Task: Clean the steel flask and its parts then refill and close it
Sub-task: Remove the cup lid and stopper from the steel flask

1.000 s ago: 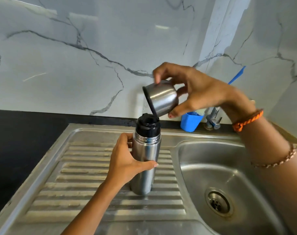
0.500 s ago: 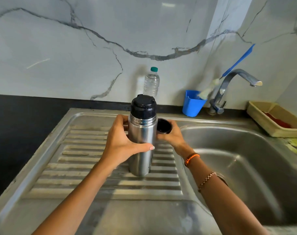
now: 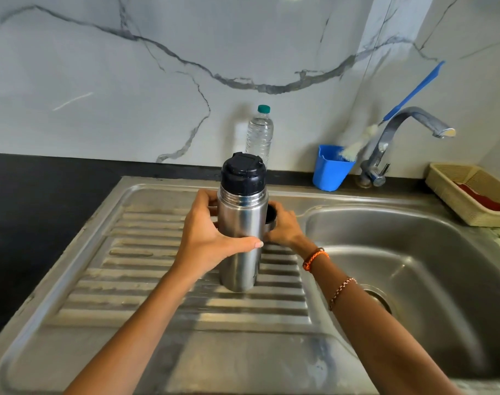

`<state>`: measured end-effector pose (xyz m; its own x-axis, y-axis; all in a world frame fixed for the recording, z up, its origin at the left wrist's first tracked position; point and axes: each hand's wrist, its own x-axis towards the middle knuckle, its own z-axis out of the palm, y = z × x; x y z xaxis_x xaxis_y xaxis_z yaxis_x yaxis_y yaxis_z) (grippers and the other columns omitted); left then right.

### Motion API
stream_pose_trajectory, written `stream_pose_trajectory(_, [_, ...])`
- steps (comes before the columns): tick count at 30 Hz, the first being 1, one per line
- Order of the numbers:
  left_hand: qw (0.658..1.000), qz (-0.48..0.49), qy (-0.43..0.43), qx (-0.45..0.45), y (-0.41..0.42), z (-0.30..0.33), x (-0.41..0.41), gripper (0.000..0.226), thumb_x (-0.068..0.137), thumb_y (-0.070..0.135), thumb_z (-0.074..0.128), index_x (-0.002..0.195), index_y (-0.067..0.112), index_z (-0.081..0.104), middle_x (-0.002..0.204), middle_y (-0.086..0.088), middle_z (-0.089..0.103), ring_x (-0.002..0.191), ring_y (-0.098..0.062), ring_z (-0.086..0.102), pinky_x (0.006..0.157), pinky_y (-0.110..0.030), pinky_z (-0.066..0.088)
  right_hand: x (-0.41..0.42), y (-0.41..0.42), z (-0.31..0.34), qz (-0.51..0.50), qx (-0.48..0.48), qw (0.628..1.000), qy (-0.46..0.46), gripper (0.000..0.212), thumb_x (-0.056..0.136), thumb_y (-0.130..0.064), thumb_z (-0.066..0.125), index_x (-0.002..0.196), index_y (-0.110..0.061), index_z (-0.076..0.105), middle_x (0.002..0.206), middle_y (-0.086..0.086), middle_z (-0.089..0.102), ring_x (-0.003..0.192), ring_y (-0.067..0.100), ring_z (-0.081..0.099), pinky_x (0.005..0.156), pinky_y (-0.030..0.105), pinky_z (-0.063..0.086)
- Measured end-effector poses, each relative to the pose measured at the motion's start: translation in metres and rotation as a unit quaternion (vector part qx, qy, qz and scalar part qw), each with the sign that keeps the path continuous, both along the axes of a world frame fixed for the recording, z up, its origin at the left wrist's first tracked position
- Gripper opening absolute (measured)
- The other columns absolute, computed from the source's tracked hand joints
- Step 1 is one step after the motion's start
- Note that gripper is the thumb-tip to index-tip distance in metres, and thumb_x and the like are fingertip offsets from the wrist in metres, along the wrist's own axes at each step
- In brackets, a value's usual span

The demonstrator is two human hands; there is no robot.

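Observation:
The steel flask [image 3: 241, 238] stands upright on the ribbed drainboard [image 3: 146, 269], with its black stopper [image 3: 243, 173] on its neck. My left hand [image 3: 206, 240] is wrapped around the flask's body. Just behind and to the right of the flask, my right hand [image 3: 284, 228] holds the steel cup lid [image 3: 271, 216] low by the drainboard, mouth up with its dark inside showing. The flask hides most of the cup.
A clear water bottle [image 3: 259, 135] with a green cap stands at the wall. A blue cup [image 3: 330, 168] holds a brush with a blue handle [image 3: 411, 92], next to the tap [image 3: 397, 132]. The sink basin [image 3: 431, 269] lies to the right, a beige tray [image 3: 459, 201] beyond it.
One second ago my right hand held the cup lid tilted above the flask's stopper. It has since brought the cup down behind the flask. My left hand has kept its grip.

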<state>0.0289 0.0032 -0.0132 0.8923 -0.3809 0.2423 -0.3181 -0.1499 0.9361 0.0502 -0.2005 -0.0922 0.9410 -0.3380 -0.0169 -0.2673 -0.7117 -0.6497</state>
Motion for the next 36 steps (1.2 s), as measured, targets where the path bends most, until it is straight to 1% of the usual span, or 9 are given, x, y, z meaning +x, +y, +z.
stream_pose_trajectory(4, [1.0, 0.003, -0.016, 0.011, 0.0, -0.002, 0.0, 0.076, 0.039, 0.02, 0.092, 0.091, 0.033, 0.038, 0.101, 0.01, 0.054, 0.096, -0.005, 0.054, 0.072, -0.017, 0.046, -0.034, 0.005, 0.073, -0.028, -0.052, 0.993, -0.106, 0.064, 0.081, -0.03, 0.069, 0.135, -0.004, 0.044, 0.13, 0.011, 0.054, 0.117, 0.011, 0.05, 0.097, 0.017, 0.033])
stream_pose_trajectory(7, [0.999, 0.022, -0.036, 0.028, -0.002, -0.004, 0.0, 0.075, 0.045, 0.018, 0.09, 0.099, 0.025, 0.038, 0.1, 0.009, 0.053, 0.093, -0.005, 0.054, 0.075, -0.022, 0.048, -0.082, 0.04, 0.153, -0.008, -0.021, 0.963, -0.269, 0.024, 0.092, -0.041, 0.052, 0.091, -0.021, 0.066, 0.069, -0.021, 0.06, 0.059, -0.012, 0.051, 0.059, 0.007, 0.037])
stream_pose_trajectory(9, [0.997, 0.034, -0.049, 0.039, -0.005, -0.006, -0.002, 0.076, 0.044, 0.023, 0.09, 0.1, 0.024, 0.037, 0.102, 0.004, 0.054, 0.091, -0.009, 0.055, 0.075, -0.028, 0.05, -0.096, 0.069, 0.188, 0.022, -0.099, 0.957, -0.271, 0.044, 0.087, -0.063, 0.041, 0.069, -0.028, 0.061, 0.059, -0.02, 0.057, 0.058, -0.002, 0.052, 0.058, 0.014, 0.037])
stream_pose_trajectory(12, [0.996, 0.058, -0.065, 0.037, -0.008, -0.007, -0.007, 0.076, 0.04, 0.035, 0.085, 0.097, 0.023, 0.036, 0.096, 0.003, 0.052, 0.081, -0.007, 0.055, 0.067, -0.03, 0.05, -0.086, 0.1, 0.211, -0.005, -0.296, 0.946, -0.128, 0.08, 0.072, -0.084, 0.032, 0.073, -0.009, 0.059, 0.068, 0.001, 0.056, 0.066, 0.019, 0.054, 0.057, 0.029, 0.04])
stream_pose_trajectory(18, [0.994, 0.071, -0.079, 0.039, -0.007, -0.005, -0.006, 0.077, 0.043, 0.036, 0.09, 0.101, 0.02, 0.043, 0.096, 0.007, 0.052, 0.078, -0.006, 0.052, 0.069, -0.025, 0.046, -0.051, 0.122, 0.208, 0.034, -0.513, 0.858, -0.014, 0.064, 0.083, -0.07, 0.038, 0.058, -0.012, 0.031, 0.058, 0.001, 0.034, 0.051, 0.014, 0.029, 0.048, 0.024, 0.02])
stream_pose_trajectory(22, [0.995, 0.067, -0.072, 0.031, -0.006, -0.007, 0.0, 0.079, 0.039, 0.034, 0.092, 0.1, 0.024, 0.043, 0.097, 0.008, 0.056, 0.076, 0.003, 0.052, 0.069, -0.025, 0.05, -0.052, 0.115, 0.207, 0.059, -0.504, 0.861, -0.04, 0.052, 0.085, -0.054, 0.045, 0.056, -0.013, 0.03, 0.057, 0.0, 0.033, 0.05, 0.014, 0.027, 0.048, 0.025, 0.016])
stream_pose_trajectory(28, [0.992, 0.096, -0.081, 0.028, -0.005, -0.007, 0.001, 0.078, 0.034, 0.037, 0.093, 0.094, 0.023, 0.045, 0.086, 0.012, 0.056, 0.07, 0.01, 0.049, 0.07, -0.035, 0.053, -0.053, 0.103, 0.206, 0.095, -0.47, 0.873, -0.09, 0.058, 0.078, -0.059, 0.052, 0.053, -0.012, 0.028, 0.053, 0.001, 0.031, 0.048, 0.014, 0.025, 0.047, 0.026, 0.015])
stream_pose_trajectory(31, [0.993, 0.085, -0.08, 0.032, -0.004, -0.005, 0.003, 0.077, 0.034, 0.037, 0.093, 0.093, 0.023, 0.046, 0.083, 0.015, 0.056, 0.07, 0.01, 0.05, 0.071, -0.036, 0.054, -0.05, 0.096, 0.206, 0.13, -0.487, 0.858, -0.101, 0.061, 0.064, -0.074, 0.034, 0.051, -0.015, 0.028, 0.049, 0.0, 0.028, 0.045, 0.013, 0.023, 0.046, 0.026, 0.013])
stream_pose_trajectory(36, [0.996, 0.052, -0.061, 0.027, 0.0, -0.004, 0.004, 0.083, 0.026, 0.053, 0.084, 0.095, 0.023, 0.049, 0.084, 0.02, 0.057, 0.074, 0.006, 0.055, 0.07, -0.036, 0.055, -0.046, 0.082, 0.209, 0.249, -0.463, 0.844, -0.109, 0.07, 0.059, -0.07, 0.025, 0.072, -0.011, 0.061, 0.053, 0.003, 0.047, 0.052, 0.021, 0.038, 0.049, 0.029, 0.026])
